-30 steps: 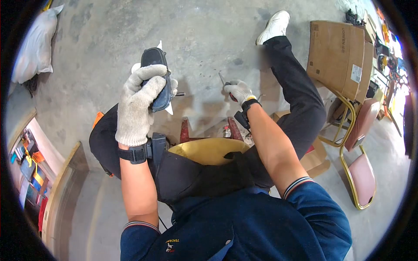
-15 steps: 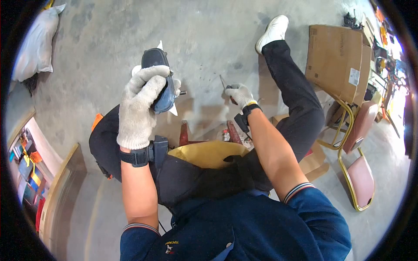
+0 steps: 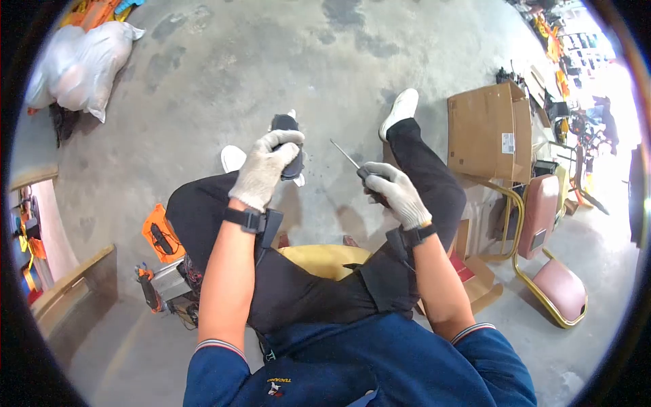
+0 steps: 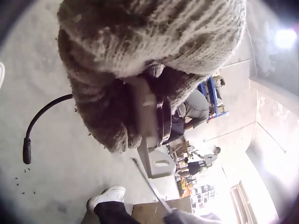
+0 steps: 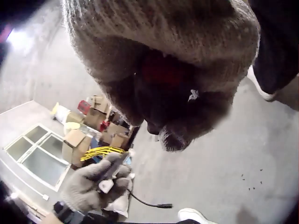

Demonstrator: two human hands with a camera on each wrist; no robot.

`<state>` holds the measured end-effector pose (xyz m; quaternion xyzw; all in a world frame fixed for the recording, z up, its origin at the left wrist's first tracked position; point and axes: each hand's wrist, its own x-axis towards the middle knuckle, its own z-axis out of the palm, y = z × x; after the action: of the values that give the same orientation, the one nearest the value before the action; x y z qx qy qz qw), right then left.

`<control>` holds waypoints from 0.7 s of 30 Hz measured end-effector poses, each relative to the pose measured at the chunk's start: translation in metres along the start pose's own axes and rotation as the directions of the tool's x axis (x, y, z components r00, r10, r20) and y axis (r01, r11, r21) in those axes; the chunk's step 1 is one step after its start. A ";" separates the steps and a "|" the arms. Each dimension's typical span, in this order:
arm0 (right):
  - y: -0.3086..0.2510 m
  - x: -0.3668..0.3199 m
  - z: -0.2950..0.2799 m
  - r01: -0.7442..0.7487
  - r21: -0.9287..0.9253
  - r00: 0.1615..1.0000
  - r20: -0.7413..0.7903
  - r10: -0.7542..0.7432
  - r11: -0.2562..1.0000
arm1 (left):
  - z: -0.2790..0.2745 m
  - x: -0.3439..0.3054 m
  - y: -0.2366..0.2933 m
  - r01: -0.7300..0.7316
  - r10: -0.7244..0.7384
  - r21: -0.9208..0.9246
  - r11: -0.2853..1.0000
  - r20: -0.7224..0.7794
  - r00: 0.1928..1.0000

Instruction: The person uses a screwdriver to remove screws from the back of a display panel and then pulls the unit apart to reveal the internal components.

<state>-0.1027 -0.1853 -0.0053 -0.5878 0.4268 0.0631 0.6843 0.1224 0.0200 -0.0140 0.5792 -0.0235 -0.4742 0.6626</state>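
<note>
My gloved left hand [image 3: 264,169] grips a black oval housing [image 3: 285,123] upright, fingers wrapped over its face. A white slotted tab [image 4: 161,164] juts from one end of the housing in the left wrist view. From it trails a short black cable [image 4: 37,112] with a thicker plug at its end. My gloved right hand [image 3: 400,197] holds a screwdriver [image 3: 344,154] by its dark handle; the thin metal shaft points up and left, its tip apart from the housing. In the right wrist view the glove hides most of the handle.
A yellow seat [image 3: 322,260] is between my legs. To the right are a large cardboard box [image 3: 481,132] and a pink-cushioned chair [image 3: 559,285]. White sacks [image 3: 88,68] lie at far left, an orange tray [image 3: 161,234] beside my left leg. Small dark bits dot the concrete floor.
The head view has shifted. My left hand, with the housing, has come right and lower in the view; my right hand has dropped lower with the screwdriver, whose shaft now shows more fully.
</note>
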 end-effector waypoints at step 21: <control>-0.038 -0.125 0.015 0.158 -0.073 0.986 0.062 -0.153 0.985 | 0.022 -0.034 -0.031 -0.094 0.089 0.015 0.995 0.202 0.975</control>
<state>-0.1511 -0.1320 0.1046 -0.6435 0.3576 0.0424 0.6755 0.0724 0.0294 -0.0139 0.5347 -0.1226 -0.4990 0.6709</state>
